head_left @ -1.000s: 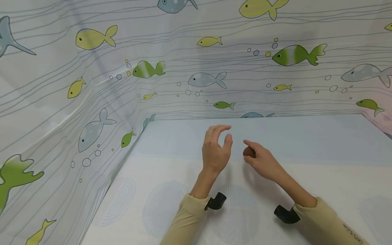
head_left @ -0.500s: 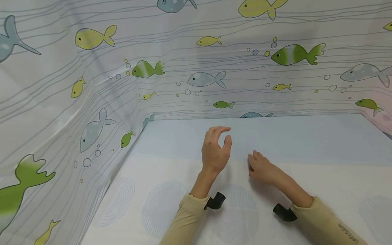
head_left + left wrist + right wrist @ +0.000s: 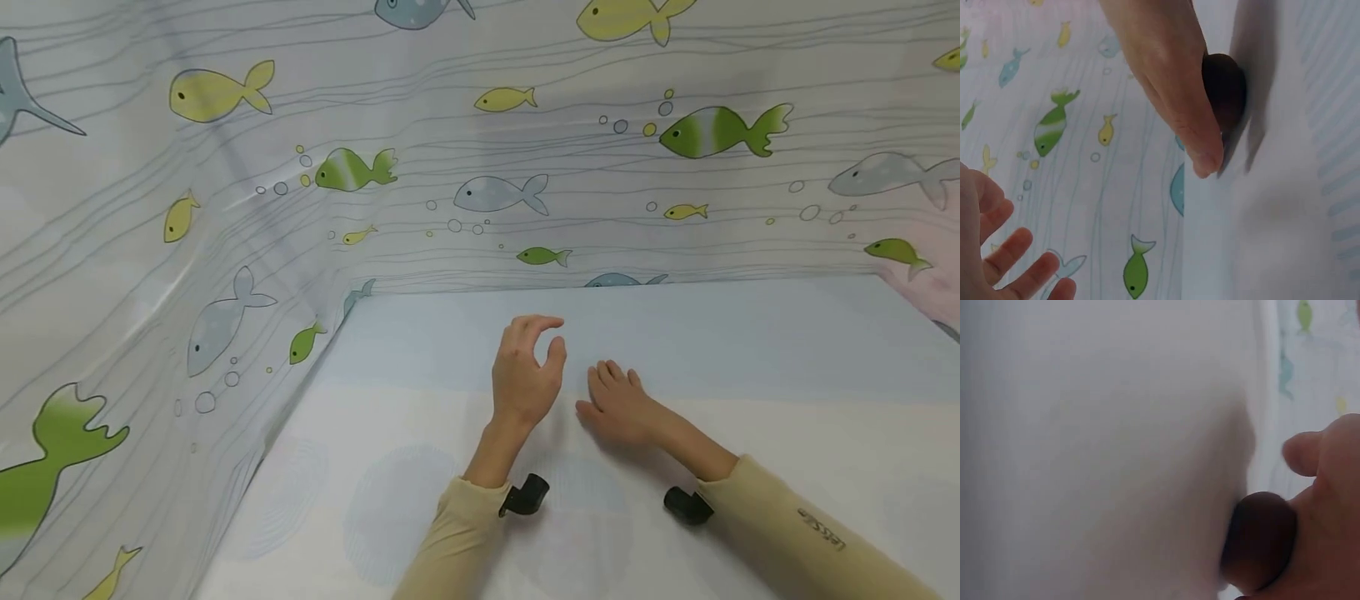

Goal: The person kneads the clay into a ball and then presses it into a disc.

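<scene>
My right hand lies palm down low over the table, its fingers spread and the thumb out to the side. Between its palm and the table is a smooth, dark brown, ball-like object; the head view hides it completely. From the side, the left wrist view also catches this brown object, touching the underside of the right hand. To the left, my left hand hovers above the table with gently bent fingers and the thumb apart, holding nothing.
The table has a pale blue band at the back and a white area with faint circles in front. A fish-print curtain stands behind and along the left side. Black bent pieces sit at both sleeve cuffs.
My right hand has turned from holding the brown object at its fingers to lying palm down over it, fingers spreading. The left hand has hardly moved.
</scene>
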The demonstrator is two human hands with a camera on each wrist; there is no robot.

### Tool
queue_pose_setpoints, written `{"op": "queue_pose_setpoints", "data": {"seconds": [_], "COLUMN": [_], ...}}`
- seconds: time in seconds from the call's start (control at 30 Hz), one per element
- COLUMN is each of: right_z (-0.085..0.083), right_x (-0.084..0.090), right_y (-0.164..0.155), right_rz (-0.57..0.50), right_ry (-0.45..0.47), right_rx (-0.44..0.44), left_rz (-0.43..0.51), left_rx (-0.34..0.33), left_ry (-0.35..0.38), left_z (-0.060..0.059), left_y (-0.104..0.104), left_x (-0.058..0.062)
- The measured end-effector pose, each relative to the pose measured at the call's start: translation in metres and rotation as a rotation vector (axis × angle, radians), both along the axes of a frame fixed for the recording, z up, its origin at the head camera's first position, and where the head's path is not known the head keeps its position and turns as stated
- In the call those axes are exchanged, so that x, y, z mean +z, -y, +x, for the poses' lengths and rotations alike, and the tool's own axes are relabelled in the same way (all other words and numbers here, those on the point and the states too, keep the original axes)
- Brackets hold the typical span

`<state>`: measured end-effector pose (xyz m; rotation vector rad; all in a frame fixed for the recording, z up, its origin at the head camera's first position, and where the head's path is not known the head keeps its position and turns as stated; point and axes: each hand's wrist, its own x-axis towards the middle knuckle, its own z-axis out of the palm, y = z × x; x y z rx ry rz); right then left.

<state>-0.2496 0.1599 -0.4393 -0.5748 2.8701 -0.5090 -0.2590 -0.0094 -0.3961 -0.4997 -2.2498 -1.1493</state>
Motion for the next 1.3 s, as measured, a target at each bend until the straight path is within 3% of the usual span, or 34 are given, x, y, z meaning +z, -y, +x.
{"op": "queue_pose_setpoints", "data": {"seconds": [0.33,0.5,0.73,0.9,1.3], "right_z": [-0.008,-0.012,-0.014,-0.015,-0.014], "right_x": [-0.006,-0.01,-0.014,-0.022,-0.031], "right_y": [0.001,0.0,0.001,0.0,0.002], "right_rz": [0.003,0.011,0.03,0.014,0.019], "right_ry": [-0.034,-0.061,-0.093,-0.191,-0.262], "right_rx": [-0.015,-0.003,0.003,0.009,0.01], "left_rz": [-0.011,-0.07,-0.176,-0.22,-0.239], "left_rx": [0.006,-0.01,-0.037,-0.073,-0.074], "left_ry": [0.015,0.037,0.149,0.208,0.298], "left_z": [-0.003,-0.004,-0.002,-0.002,-0.006], "left_y": [0.001,0.001,0.001,0.003,0.015], "left_x": [-0.001,-0.003,-0.007,-0.01,-0.013]}}
